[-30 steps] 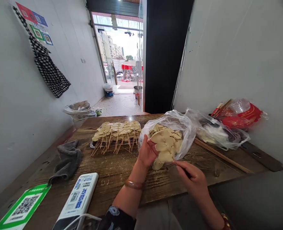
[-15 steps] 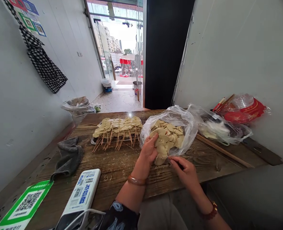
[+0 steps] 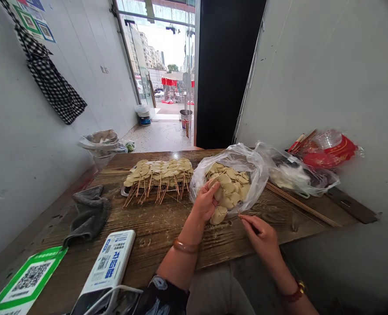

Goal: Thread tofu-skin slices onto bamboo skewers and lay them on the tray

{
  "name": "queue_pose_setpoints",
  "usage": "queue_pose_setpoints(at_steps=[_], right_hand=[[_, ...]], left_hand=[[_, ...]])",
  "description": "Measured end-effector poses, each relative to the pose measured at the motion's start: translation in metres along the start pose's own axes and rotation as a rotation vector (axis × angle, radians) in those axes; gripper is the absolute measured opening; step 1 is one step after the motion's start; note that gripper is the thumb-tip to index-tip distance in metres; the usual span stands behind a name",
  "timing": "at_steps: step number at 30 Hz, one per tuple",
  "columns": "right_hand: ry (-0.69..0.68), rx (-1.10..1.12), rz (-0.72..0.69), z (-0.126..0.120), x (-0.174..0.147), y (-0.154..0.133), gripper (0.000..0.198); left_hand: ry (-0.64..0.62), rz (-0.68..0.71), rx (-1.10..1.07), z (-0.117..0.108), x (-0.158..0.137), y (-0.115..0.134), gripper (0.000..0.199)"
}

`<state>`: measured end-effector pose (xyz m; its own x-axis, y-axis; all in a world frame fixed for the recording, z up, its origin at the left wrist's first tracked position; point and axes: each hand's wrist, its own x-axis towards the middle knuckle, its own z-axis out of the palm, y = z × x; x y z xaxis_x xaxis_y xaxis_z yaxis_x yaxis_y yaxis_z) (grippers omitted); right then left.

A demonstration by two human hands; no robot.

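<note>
My left hand is closed around several thin, pale round slices, holding them over the near rim of a clear plastic bag. More of these loose slices fill the bag. To the right, just off the slices, my right hand pinches the end of a thin bamboo skewer; most of its length is hard to make out. Left of the bag, a metal tray carries stacked rows of skewered slices, their sticks pointing toward me.
Loose bamboo skewers lie on the wooden table at right, beside another plastic bag and a red package. A dark cloth, a white-and-blue box with a cable and a green QR card are at left.
My right hand has moved slightly right, away from the slices in my left hand. The left hand keeps its hold, and the view has shifted a little.
</note>
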<state>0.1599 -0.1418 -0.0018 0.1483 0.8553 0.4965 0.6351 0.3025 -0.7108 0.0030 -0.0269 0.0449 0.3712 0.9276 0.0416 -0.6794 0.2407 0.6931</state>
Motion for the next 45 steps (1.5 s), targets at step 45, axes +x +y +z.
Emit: queue_pose_setpoints(at_steps=[45], right_hand=[[-0.019, -0.048, -0.051, 0.019, 0.022, 0.002, 0.025]], left_hand=[[0.074, -0.007, 0.031, 0.000, 0.004, -0.011, 0.036]])
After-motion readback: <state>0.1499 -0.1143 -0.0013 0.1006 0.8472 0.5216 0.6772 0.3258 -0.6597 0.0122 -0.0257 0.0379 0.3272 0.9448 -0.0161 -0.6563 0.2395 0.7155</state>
